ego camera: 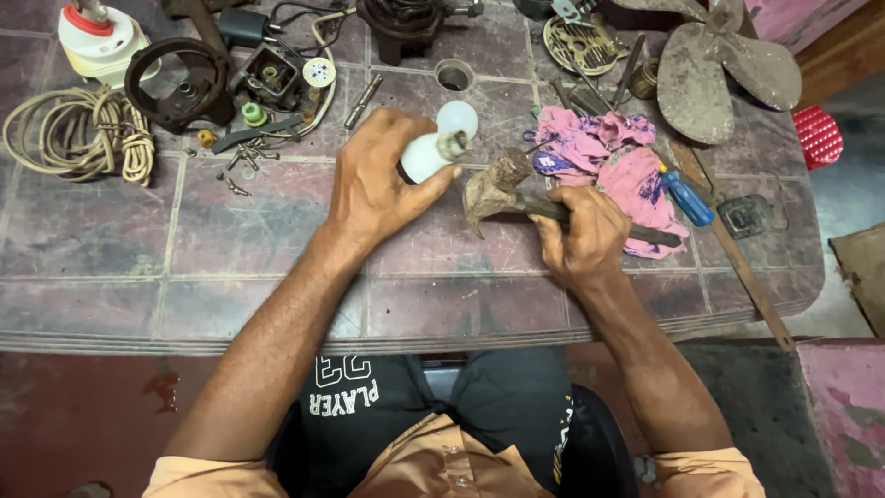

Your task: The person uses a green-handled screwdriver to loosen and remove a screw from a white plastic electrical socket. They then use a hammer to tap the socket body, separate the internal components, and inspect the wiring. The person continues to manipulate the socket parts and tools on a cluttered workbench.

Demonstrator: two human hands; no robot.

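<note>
My left hand grips a white light bulb, its metal base pointing right and its round dome away from me. My right hand is closed on the dark handle of a rusty claw hammer. The hammer's head sits just right of the bulb's base, close to it; I cannot tell whether they touch. Both hands are over a tiled table.
A pink rag with a blue-handled screwdriver lies to the right. A rusty fan blade sits at the back right. A coiled cord, a dark motor ring, screws and small parts lie at the back left.
</note>
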